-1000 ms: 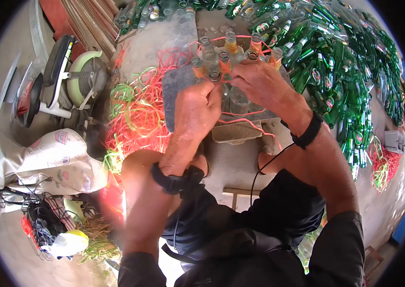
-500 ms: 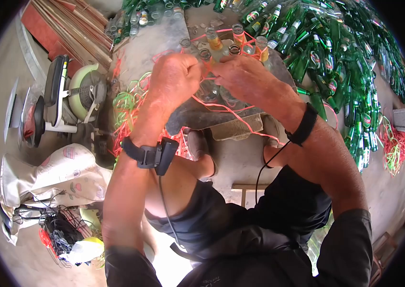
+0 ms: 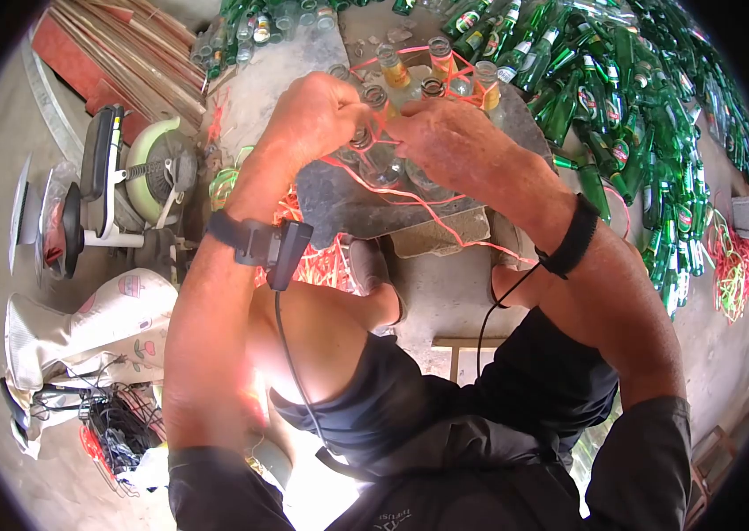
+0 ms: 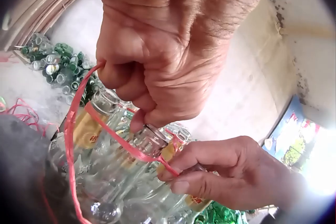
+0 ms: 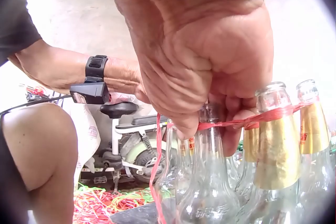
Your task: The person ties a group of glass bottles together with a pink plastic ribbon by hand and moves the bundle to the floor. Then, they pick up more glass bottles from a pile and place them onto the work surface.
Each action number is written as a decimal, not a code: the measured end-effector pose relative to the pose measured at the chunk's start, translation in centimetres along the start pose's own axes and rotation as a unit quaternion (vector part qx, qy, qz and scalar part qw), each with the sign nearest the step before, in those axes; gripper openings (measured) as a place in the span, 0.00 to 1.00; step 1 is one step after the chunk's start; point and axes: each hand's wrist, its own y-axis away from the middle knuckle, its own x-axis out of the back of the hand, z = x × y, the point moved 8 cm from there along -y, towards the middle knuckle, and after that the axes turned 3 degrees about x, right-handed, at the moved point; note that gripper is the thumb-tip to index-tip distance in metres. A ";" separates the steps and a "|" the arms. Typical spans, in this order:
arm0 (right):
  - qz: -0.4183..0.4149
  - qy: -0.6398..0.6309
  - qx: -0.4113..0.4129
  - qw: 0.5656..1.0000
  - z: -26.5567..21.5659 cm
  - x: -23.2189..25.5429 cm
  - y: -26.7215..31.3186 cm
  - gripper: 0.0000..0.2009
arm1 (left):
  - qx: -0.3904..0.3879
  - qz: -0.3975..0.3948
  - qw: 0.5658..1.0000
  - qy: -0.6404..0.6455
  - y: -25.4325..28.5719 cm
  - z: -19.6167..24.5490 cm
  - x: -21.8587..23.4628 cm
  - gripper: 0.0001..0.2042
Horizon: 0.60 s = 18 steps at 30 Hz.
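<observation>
Several clear bottles stand upright in a group on a dark slab [image 3: 330, 199]; some have gold neck labels, such as one bottle [image 5: 277, 150]. Pink plastic strip [image 4: 123, 142] runs around their necks. The left hand [image 3: 317, 119], at the group's left side, has its fingers curled round the strip in the left wrist view. Thumb and fingers of the right hand [image 4: 226, 171] pinch the strip beside a bottle neck. In the right wrist view the right hand [image 5: 205, 61] is over the necks, and a length of strip hangs down at the left.
Green bottles [image 3: 613, 115] are heaped at the right, with more bottles [image 3: 259, 31] at the back. Tangled pink and green strips [image 5: 105, 203] lie at the left near a wheeled machine [image 3: 157, 177]. Wooden boards [image 3: 126, 53] lie at the upper left. A block [image 3: 436, 237] sits by the slab.
The left hand has moved left and slightly up from the front bottle necks, and the strip between the hands has shifted. The right hand stays by the necks, slightly farther left.
</observation>
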 end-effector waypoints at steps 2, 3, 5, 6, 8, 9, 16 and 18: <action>0.003 0.013 0.007 1.000 -0.1 0.1 -0.1 0.09 | 0.023 -0.012 1.000 0.003 -0.3 -0.9 -0.3 0.09; 0.002 0.012 0.007 1.000 0.1 -0.1 -0.1 0.09 | 0.043 -0.023 0.999 0.006 -0.4 -1.4 -0.4 0.09; -0.001 0.027 0.029 0.999 0.2 -0.6 0.0 0.10 | 0.051 -0.038 0.998 -0.016 -0.6 -1.7 -0.4 0.09; -0.001 0.026 0.029 0.999 0.2 -0.4 0.0 0.10 | 0.058 -0.054 0.996 -0.039 -0.6 -1.5 -0.4 0.09; -0.013 0.030 0.034 0.999 0.0 -0.4 0.0 0.10 | 0.065 -0.049 0.995 -0.051 -0.1 -1.2 0.0 0.10; -0.013 0.030 0.034 0.999 0.0 -0.4 0.0 0.10 | 0.070 -0.043 0.995 -0.063 0.1 -1.0 0.1 0.10; -0.001 0.016 0.041 0.999 -0.1 -0.1 0.0 0.10 | 0.103 0.020 0.992 -0.067 2.0 -1.7 0.2 0.12; 0.011 0.010 0.039 0.999 -0.2 0.0 0.1 0.11 | 0.070 0.078 0.993 -0.057 2.6 -1.4 0.6 0.12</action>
